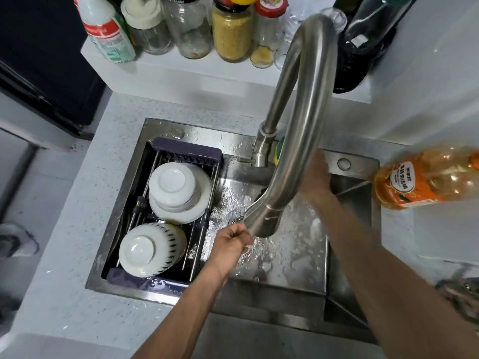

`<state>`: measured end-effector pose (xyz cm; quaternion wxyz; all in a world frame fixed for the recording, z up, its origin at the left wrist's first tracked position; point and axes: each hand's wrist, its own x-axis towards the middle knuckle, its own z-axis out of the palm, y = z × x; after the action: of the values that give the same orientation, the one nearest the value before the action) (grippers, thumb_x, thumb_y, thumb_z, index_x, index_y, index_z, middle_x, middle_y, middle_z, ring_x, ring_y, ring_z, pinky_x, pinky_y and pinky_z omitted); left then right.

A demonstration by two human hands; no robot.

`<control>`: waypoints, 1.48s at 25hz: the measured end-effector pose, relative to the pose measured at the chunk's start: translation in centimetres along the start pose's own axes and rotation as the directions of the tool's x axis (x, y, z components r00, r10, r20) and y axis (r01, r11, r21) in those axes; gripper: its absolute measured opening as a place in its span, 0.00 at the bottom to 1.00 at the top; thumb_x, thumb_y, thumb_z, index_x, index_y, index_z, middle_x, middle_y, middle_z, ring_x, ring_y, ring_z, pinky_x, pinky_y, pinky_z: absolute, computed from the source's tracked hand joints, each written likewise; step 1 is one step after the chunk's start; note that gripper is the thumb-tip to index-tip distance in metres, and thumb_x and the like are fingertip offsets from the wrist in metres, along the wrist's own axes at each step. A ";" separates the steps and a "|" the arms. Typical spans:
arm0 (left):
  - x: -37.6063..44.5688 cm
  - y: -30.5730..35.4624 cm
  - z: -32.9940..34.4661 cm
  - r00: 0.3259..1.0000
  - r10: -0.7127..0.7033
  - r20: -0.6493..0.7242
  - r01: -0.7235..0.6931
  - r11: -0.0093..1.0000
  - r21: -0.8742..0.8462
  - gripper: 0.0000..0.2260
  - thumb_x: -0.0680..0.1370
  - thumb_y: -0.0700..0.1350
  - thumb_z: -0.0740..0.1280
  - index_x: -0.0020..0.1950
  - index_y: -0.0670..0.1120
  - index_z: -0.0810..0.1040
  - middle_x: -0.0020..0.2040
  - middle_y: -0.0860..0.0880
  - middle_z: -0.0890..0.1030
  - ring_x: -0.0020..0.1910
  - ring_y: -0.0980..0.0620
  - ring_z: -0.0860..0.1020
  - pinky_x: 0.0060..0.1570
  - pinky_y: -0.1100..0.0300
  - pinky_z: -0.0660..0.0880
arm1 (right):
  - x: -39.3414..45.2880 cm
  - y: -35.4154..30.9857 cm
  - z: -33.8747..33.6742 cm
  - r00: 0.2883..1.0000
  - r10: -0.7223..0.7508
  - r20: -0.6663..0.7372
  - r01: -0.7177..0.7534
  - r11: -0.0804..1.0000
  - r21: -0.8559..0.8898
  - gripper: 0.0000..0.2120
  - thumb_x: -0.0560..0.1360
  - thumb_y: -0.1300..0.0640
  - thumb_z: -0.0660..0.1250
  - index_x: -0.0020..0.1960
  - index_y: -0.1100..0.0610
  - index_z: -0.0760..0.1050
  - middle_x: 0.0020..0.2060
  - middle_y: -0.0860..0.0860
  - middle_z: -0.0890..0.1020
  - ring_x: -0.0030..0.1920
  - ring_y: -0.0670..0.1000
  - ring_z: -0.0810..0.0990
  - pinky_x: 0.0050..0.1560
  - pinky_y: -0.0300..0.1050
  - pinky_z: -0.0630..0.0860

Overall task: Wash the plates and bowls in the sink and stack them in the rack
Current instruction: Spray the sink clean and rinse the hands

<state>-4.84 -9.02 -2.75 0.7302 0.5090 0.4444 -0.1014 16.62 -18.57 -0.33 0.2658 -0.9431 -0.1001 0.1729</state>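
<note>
The steel sink (305, 257) is wet, and water runs from the faucet spout (261, 221). My left hand (230, 244) is just under the spout in the stream, its fingers curled with nothing seen in them. My right hand (315, 174) reaches behind the faucet neck toward the faucet base; it is blurred and its fingers are hidden. A dark rack (186, 151) sits across the sink's left side. It holds an upturned stack of white plates and bowls (178, 193) and, nearer me, upturned white bowls with dark dashes (150, 251).
The tall faucet neck (300, 104) arches over the sink's middle. An orange bottle (425, 177) lies at the right edge. Jars and bottles (230, 35) line the white shelf behind. A green sponge (278, 151) sits beside the faucet base. White counter (77, 229) lies left of the sink.
</note>
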 end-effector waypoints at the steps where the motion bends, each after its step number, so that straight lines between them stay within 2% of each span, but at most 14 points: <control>1: 0.1 0.0 0.4 1.000 -0.011 -0.011 0.011 1.000 -0.009 0.09 0.77 0.31 0.67 0.41 0.43 0.79 0.47 0.47 0.84 0.45 0.50 0.81 0.46 0.60 0.79 | -2.4 -0.6 0.8 0.997 0.066 -0.050 -0.058 0.988 0.141 0.03 0.76 0.54 0.67 0.48 0.52 0.78 0.49 0.54 0.82 0.51 0.54 0.82 0.53 0.53 0.79; 2: 0.3 -0.1 0.9 0.999 -0.026 -0.036 0.025 0.999 -0.034 0.09 0.78 0.32 0.66 0.41 0.43 0.79 0.44 0.46 0.84 0.41 0.52 0.82 0.41 0.62 0.78 | -5.4 -1.0 1.7 0.979 0.206 0.009 -0.197 0.921 0.335 0.04 0.77 0.58 0.66 0.44 0.53 0.78 0.43 0.53 0.83 0.43 0.48 0.83 0.48 0.46 0.80; 4: 0.5 -0.2 1.9 0.991 -0.080 -0.106 0.062 0.985 -0.163 0.12 0.81 0.36 0.62 0.39 0.42 0.79 0.36 0.45 0.81 0.31 0.53 0.78 0.32 0.64 0.76 | -11.6 -2.4 3.8 0.879 0.309 0.363 -0.476 0.545 0.690 0.07 0.79 0.62 0.65 0.43 0.57 0.78 0.33 0.50 0.81 0.32 0.43 0.81 0.35 0.37 0.78; 6: 0.9 -0.1 2.5 0.981 -0.140 -0.133 0.082 0.927 -0.367 0.14 0.83 0.41 0.58 0.40 0.44 0.78 0.32 0.46 0.78 0.28 0.52 0.74 0.30 0.61 0.75 | -14.0 -3.4 6.4 0.737 0.325 0.592 -0.655 0.127 0.745 0.06 0.77 0.62 0.66 0.42 0.57 0.78 0.30 0.51 0.81 0.30 0.47 0.80 0.31 0.40 0.78; 7: 1.2 0.0 2.6 0.980 -0.158 -0.124 0.088 0.893 -0.441 0.14 0.83 0.45 0.59 0.41 0.45 0.78 0.32 0.46 0.77 0.30 0.51 0.74 0.33 0.59 0.76 | -13.8 -3.7 7.8 0.714 0.368 0.595 -0.661 0.073 0.747 0.05 0.76 0.61 0.68 0.41 0.57 0.78 0.31 0.51 0.81 0.31 0.48 0.79 0.32 0.41 0.78; 11: 1.6 0.0 3.1 0.977 -0.128 -0.169 0.068 0.945 -0.321 0.12 0.82 0.46 0.61 0.43 0.44 0.80 0.37 0.45 0.82 0.36 0.49 0.81 0.35 0.57 0.79 | -13.4 -3.8 9.8 0.782 0.421 0.459 -0.604 0.333 0.724 0.23 0.62 0.45 0.74 0.50 0.58 0.78 0.43 0.56 0.84 0.43 0.55 0.83 0.48 0.52 0.82; 14: 1.6 0.6 3.8 0.980 -0.084 -0.179 0.047 0.979 -0.200 0.11 0.83 0.43 0.60 0.45 0.43 0.79 0.34 0.47 0.82 0.31 0.51 0.79 0.30 0.59 0.76 | -14.4 -3.3 6.6 0.830 0.408 0.381 -0.544 0.438 0.716 0.05 0.76 0.57 0.67 0.43 0.55 0.79 0.38 0.53 0.85 0.40 0.52 0.81 0.41 0.45 0.79; 17: 1.1 1.3 3.8 0.995 -0.037 -0.097 0.033 0.999 -0.043 0.06 0.81 0.38 0.62 0.49 0.43 0.78 0.43 0.41 0.82 0.35 0.50 0.78 0.40 0.56 0.80 | -15.3 -2.4 1.2 0.950 0.088 0.299 -0.281 0.656 0.700 0.11 0.75 0.64 0.66 0.46 0.50 0.81 0.42 0.47 0.85 0.47 0.51 0.82 0.47 0.46 0.78; 20: -0.3 1.9 3.4 1.000 0.001 -0.029 -0.001 1.000 0.004 0.06 0.82 0.40 0.64 0.56 0.40 0.78 0.45 0.42 0.81 0.32 0.54 0.76 0.32 0.65 0.75 | -16.5 -3.7 -4.2 0.939 -0.291 0.183 0.097 0.735 0.671 0.15 0.74 0.56 0.69 0.61 0.50 0.76 0.54 0.51 0.81 0.54 0.50 0.80 0.47 0.44 0.80; 23: -2.2 2.6 2.3 1.000 0.019 -0.020 -0.021 0.996 -0.084 0.08 0.83 0.42 0.62 0.50 0.41 0.79 0.39 0.46 0.81 0.32 0.54 0.76 0.30 0.65 0.72 | -17.4 -7.7 -7.5 0.917 -0.398 -0.035 0.393 0.883 0.256 0.08 0.75 0.39 0.66 0.45 0.42 0.75 0.40 0.44 0.79 0.38 0.44 0.78 0.41 0.42 0.78; 26: -3.6 2.8 0.3 0.999 0.051 -0.020 -0.052 0.996 -0.070 0.09 0.82 0.41 0.62 0.44 0.44 0.79 0.41 0.46 0.81 0.39 0.50 0.75 0.37 0.60 0.71 | -17.8 -10.7 -7.9 0.939 -0.331 -0.087 0.341 0.926 0.159 0.11 0.75 0.47 0.72 0.36 0.46 0.74 0.28 0.43 0.80 0.28 0.41 0.80 0.34 0.39 0.79; 30: -5.3 2.7 -2.8 0.995 0.092 -0.047 -0.094 0.995 -0.043 0.08 0.82 0.40 0.63 0.50 0.41 0.81 0.45 0.44 0.83 0.42 0.49 0.78 0.40 0.60 0.74 | -17.8 -11.6 -7.2 0.981 -0.187 -0.051 0.194 0.951 0.243 0.11 0.72 0.51 0.73 0.32 0.50 0.77 0.25 0.39 0.80 0.26 0.38 0.80 0.32 0.40 0.78; 34: -6.8 2.5 -5.8 0.980 0.154 -0.124 -0.153 0.988 0.017 0.09 0.82 0.39 0.63 0.52 0.41 0.83 0.49 0.47 0.85 0.47 0.50 0.81 0.46 0.59 0.79 | -18.1 -12.4 -5.1 0.993 -0.074 0.093 0.025 0.896 0.443 0.06 0.74 0.56 0.72 0.40 0.51 0.76 0.25 0.37 0.81 0.25 0.42 0.77 0.30 0.37 0.75; 37: -7.7 2.6 -7.3 0.970 0.178 -0.165 -0.182 0.983 -0.008 0.07 0.81 0.39 0.65 0.49 0.41 0.83 0.42 0.49 0.84 0.37 0.54 0.78 0.34 0.65 0.74 | -17.7 -13.0 -3.1 0.982 0.008 0.189 -0.116 0.813 0.570 0.09 0.74 0.54 0.71 0.52 0.51 0.74 0.31 0.47 0.84 0.32 0.50 0.74 0.32 0.43 0.73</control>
<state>-11.78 -4.05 4.13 0.7032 0.5455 0.4558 0.0126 0.22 -14.07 13.95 0.5239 -0.8011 -0.0354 0.2872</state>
